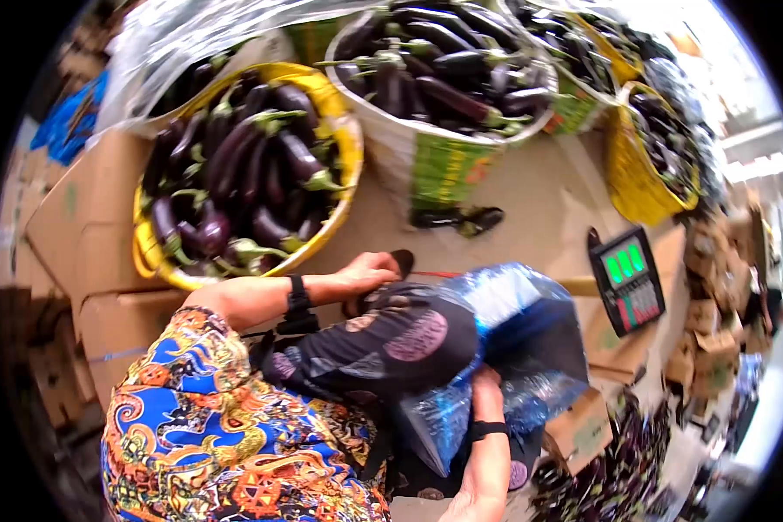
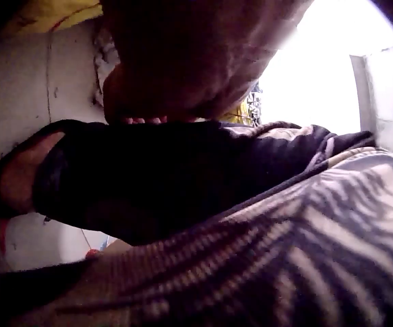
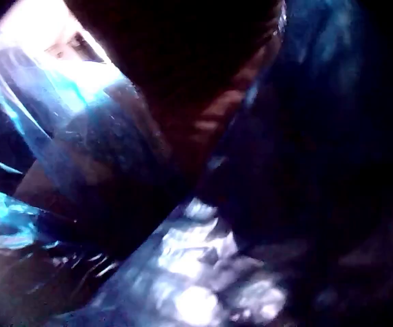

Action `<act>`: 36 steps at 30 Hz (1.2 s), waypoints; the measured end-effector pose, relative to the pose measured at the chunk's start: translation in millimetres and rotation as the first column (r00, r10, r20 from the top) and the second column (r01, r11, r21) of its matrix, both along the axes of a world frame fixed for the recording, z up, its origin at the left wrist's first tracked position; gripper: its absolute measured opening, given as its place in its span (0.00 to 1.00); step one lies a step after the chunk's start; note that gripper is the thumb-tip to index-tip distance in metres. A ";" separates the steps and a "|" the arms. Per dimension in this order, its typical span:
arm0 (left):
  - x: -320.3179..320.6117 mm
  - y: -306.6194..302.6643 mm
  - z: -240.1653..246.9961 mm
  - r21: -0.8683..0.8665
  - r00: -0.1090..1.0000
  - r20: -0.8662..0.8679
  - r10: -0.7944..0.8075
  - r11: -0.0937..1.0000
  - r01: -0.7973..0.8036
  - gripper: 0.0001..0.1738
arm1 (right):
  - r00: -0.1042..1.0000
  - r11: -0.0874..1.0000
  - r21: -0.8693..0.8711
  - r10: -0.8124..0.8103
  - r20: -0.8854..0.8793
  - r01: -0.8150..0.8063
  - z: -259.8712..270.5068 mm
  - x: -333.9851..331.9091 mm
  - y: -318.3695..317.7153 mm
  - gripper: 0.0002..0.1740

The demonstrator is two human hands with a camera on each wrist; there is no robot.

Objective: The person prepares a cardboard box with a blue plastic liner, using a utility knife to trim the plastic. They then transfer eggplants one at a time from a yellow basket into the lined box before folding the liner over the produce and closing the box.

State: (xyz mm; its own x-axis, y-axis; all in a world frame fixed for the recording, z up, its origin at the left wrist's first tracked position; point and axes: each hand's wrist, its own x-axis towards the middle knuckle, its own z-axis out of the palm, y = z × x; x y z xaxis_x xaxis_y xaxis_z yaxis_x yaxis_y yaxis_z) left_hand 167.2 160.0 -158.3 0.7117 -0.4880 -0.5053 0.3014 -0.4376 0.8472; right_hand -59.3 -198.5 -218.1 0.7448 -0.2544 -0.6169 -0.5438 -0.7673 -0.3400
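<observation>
My right hand is at the blue plastic bag across my lap, its fingers hidden by the film. Shiny folds of the bag surround this hand in the dark right wrist view; I cannot tell whether it grips them. My left hand lies by the lower leg of the dark patterned trousers, near a foot in a dark shoe. In the left wrist view, the left hand overlaps the trouser leg, fingertips just showing at its edge.
A yellow-rimmed basket and a white sack-like container hold eggplants. Loose eggplants lie on the floor before them. A scale display with green digits stands at right, with a cardboard box and an eggplant heap below.
</observation>
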 end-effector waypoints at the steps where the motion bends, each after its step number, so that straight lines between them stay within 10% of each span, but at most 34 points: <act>1: -1.7 2.1 14.9 -0.003 0.999 0.044 0.007 1.000 -0.007 0.19 | 0.998 1.000 -0.003 -0.028 0.062 0.028 -0.7 -2.9 -0.8 0.19; 7: -24.1 40.5 46.1 -0.072 0.980 0.197 -0.020 0.997 0.035 0.13 | 0.959 0.998 -0.031 -0.049 0.281 0.060 -24.3 -16.8 4.9 0.19; 8: -25.8 45.7 56.5 -0.073 0.994 -0.106 -0.005 0.997 -0.003 0.13 | 0.958 0.997 -0.021 -0.061 0.281 0.070 -20.9 -19.9 2.8 0.19; 36: -29.0 49.2 102.8 -0.175 0.982 0.189 -0.029 0.983 0.062 0.10 | 0.974 0.977 0.054 0.198 0.115 -0.205 51.1 27.3 53.1 0.20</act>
